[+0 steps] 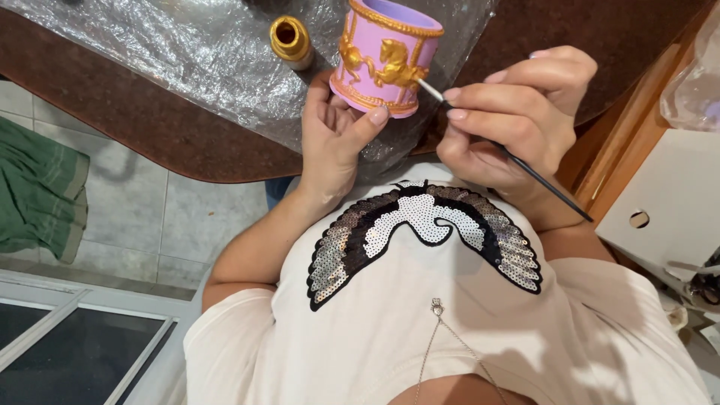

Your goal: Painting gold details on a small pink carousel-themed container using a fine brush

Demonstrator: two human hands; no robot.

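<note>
My left hand (334, 139) holds a pink round pot (384, 56) with raised gold horses and gold rims, tilted above the table's edge, thumb against its lower rim. My right hand (517, 112) grips a thin black-handled paintbrush (525, 166) whose light tip touches the gold horse on the pot's side. A small open gold paint bottle (289, 40) stands on the plastic sheet just left of the pot.
A crinkled clear plastic sheet (172, 52) covers the dark brown table (150, 127). A green cloth (37, 187) lies on the tiled floor at left. A white box with a round hole (660, 202) sits at right, beside a wooden edge.
</note>
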